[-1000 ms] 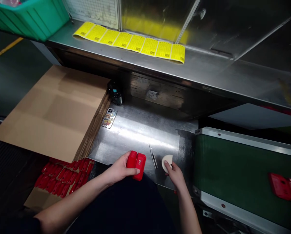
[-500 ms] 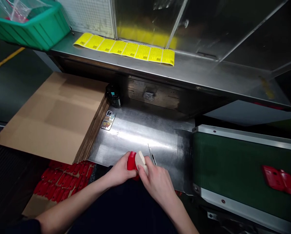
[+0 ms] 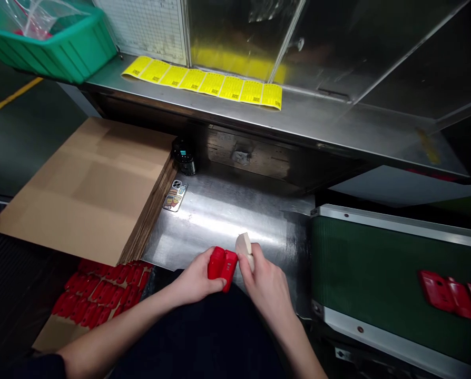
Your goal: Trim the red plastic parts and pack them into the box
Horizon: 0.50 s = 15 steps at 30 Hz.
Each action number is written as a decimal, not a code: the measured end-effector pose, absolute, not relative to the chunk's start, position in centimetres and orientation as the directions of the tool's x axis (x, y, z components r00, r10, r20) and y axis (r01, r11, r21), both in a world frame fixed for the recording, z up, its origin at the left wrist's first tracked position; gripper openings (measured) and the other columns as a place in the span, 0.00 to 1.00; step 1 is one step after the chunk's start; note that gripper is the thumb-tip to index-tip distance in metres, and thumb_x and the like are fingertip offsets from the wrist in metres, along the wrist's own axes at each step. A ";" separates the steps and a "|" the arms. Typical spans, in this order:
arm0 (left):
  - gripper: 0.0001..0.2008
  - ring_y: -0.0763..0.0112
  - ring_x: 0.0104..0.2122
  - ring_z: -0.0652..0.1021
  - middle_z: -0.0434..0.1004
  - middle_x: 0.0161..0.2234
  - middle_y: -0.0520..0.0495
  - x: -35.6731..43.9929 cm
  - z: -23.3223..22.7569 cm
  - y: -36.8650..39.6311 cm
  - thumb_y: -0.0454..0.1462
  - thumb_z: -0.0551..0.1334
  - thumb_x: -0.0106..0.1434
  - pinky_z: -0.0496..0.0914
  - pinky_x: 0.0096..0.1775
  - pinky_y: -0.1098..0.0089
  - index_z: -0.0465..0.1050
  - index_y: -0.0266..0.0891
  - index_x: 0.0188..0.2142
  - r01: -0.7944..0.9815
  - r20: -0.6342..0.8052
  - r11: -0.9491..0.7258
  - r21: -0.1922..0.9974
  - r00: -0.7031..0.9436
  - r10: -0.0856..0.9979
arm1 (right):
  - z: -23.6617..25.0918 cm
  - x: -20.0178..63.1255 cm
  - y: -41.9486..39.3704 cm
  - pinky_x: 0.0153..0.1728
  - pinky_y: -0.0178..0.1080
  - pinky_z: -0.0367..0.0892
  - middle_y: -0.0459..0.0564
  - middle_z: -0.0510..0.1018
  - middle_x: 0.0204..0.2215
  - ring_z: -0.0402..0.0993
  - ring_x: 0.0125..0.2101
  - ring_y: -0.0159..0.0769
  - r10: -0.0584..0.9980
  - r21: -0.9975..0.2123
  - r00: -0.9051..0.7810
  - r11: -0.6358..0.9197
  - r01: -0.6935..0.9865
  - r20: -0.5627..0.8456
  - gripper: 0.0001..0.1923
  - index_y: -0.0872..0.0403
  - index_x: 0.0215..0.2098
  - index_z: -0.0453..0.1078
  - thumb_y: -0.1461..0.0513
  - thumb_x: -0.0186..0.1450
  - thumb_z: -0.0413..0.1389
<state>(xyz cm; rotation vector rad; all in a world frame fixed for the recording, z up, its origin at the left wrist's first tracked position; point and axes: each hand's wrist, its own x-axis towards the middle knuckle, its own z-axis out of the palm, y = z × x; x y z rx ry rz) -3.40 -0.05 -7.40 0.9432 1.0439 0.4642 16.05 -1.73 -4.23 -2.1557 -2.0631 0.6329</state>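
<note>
My left hand (image 3: 195, 279) is closed round a red plastic part (image 3: 229, 267), with the thumb across its near end. The part looks like a short, two-lobed moulded piece with small marks on its face. In the fingers of my right hand (image 3: 267, 284) is an off-white, block-like pad (image 3: 243, 246), gripped just right of the red part. A small gap shows between the pad's upper end and the part; whether they touch lower down I cannot tell. Both hands are over the near edge of the metal table (image 3: 219, 205).
Stacked cardboard sheets (image 3: 89, 184) lie left, above rows of red parts (image 3: 97, 295). A phone (image 3: 175, 196) and dark jar (image 3: 185, 157) stand beside them. Right is a green conveyor (image 3: 362, 263) carrying red parts (image 3: 449, 295). Yellow labels (image 3: 212, 84) and a green bin (image 3: 61, 52) occupy the shelf.
The right hand has moved right and slightly up with the pad, off the red part's face, which now shows. The thin metal tool on the table is now hidden behind that hand.
</note>
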 end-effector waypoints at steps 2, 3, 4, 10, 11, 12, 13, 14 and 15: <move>0.16 0.69 0.32 0.71 0.73 0.33 0.53 -3.4 -7.1 0.0 0.33 0.69 0.52 0.67 0.36 0.67 0.68 0.38 0.40 0.099 -0.520 0.542 0.834 0.469 0.714 | -3.9 16.5 -1.6 0.23 0.37 0.55 0.44 0.79 0.21 0.79 0.21 0.45 0.975 -0.409 0.007 -0.099 0.907 -0.221 0.12 0.49 0.45 0.66 0.52 0.76 0.46; 0.16 0.69 0.32 0.71 0.73 0.33 0.53 -3.3 -6.9 0.1 0.33 0.69 0.52 0.67 0.36 0.67 0.69 0.38 0.39 0.100 -0.522 0.545 0.833 0.471 0.711 | -3.7 16.6 -1.7 0.23 0.38 0.57 0.43 0.79 0.21 0.79 0.21 0.45 0.976 -0.438 0.013 -0.110 0.892 -0.218 0.12 0.49 0.45 0.66 0.52 0.77 0.46; 0.16 0.69 0.32 0.71 0.73 0.33 0.53 -3.3 -6.8 0.2 0.33 0.69 0.52 0.67 0.36 0.67 0.69 0.38 0.39 0.101 -0.524 0.547 0.831 0.472 0.709 | -3.5 16.6 -1.8 0.23 0.38 0.59 0.43 0.78 0.21 0.79 0.21 0.45 0.976 -0.466 0.018 -0.119 0.877 -0.216 0.13 0.48 0.45 0.65 0.51 0.77 0.45; 0.18 0.64 0.35 0.74 0.76 0.35 0.52 -2.7 -6.8 0.4 0.31 0.70 0.51 0.69 0.39 0.66 0.72 0.39 0.42 0.088 -0.500 0.524 0.847 0.468 0.729 | -3.2 15.1 -2.1 0.24 0.36 0.59 0.42 0.80 0.24 0.78 0.23 0.39 0.972 -0.585 -0.080 -0.067 0.809 -0.221 0.12 0.47 0.42 0.65 0.50 0.76 0.47; 0.18 0.64 0.36 0.74 0.76 0.36 0.51 -2.6 -6.9 0.3 0.31 0.70 0.50 0.69 0.39 0.66 0.72 0.39 0.42 0.086 -0.495 0.519 0.851 0.464 0.735 | -3.4 14.9 -2.0 0.25 0.36 0.58 0.43 0.81 0.25 0.78 0.23 0.40 0.973 -0.578 -0.075 -0.066 0.813 -0.216 0.12 0.47 0.42 0.66 0.51 0.76 0.47; 0.18 0.64 0.36 0.74 0.76 0.36 0.51 -2.6 -7.0 0.2 0.31 0.70 0.50 0.69 0.39 0.66 0.73 0.39 0.42 0.084 -0.493 0.517 0.852 0.459 0.739 | -3.6 14.7 -1.9 0.25 0.37 0.56 0.45 0.81 0.25 0.78 0.23 0.42 0.976 -0.567 -0.059 -0.073 0.820 -0.211 0.12 0.48 0.43 0.66 0.51 0.76 0.46; 0.17 0.64 0.35 0.74 0.76 0.35 0.51 -2.6 -7.0 0.1 0.31 0.69 0.51 0.69 0.38 0.66 0.73 0.39 0.42 0.083 -0.495 0.518 0.851 0.456 0.740 | -3.7 14.7 -1.8 0.25 0.38 0.54 0.47 0.80 0.25 0.78 0.24 0.43 0.978 -0.557 -0.040 -0.084 0.826 -0.207 0.13 0.49 0.43 0.66 0.52 0.76 0.46; 0.17 0.65 0.34 0.74 0.75 0.34 0.52 -2.6 -7.1 0.0 0.31 0.69 0.51 0.68 0.37 0.66 0.73 0.39 0.41 0.081 -0.497 0.521 0.849 0.455 0.739 | -3.8 14.7 -1.7 0.25 0.38 0.54 0.47 0.80 0.24 0.78 0.24 0.44 0.978 -0.554 -0.027 -0.093 0.828 -0.205 0.13 0.49 0.43 0.66 0.52 0.76 0.46; 0.16 0.66 0.33 0.73 0.75 0.33 0.52 -2.6 -7.1 -0.1 0.31 0.69 0.51 0.68 0.36 0.67 0.72 0.39 0.40 0.078 -0.500 0.526 0.847 0.454 0.738 | -3.9 14.8 -1.6 0.25 0.38 0.54 0.47 0.80 0.24 0.79 0.24 0.44 0.978 -0.558 -0.023 -0.098 0.824 -0.207 0.13 0.49 0.42 0.66 0.52 0.76 0.46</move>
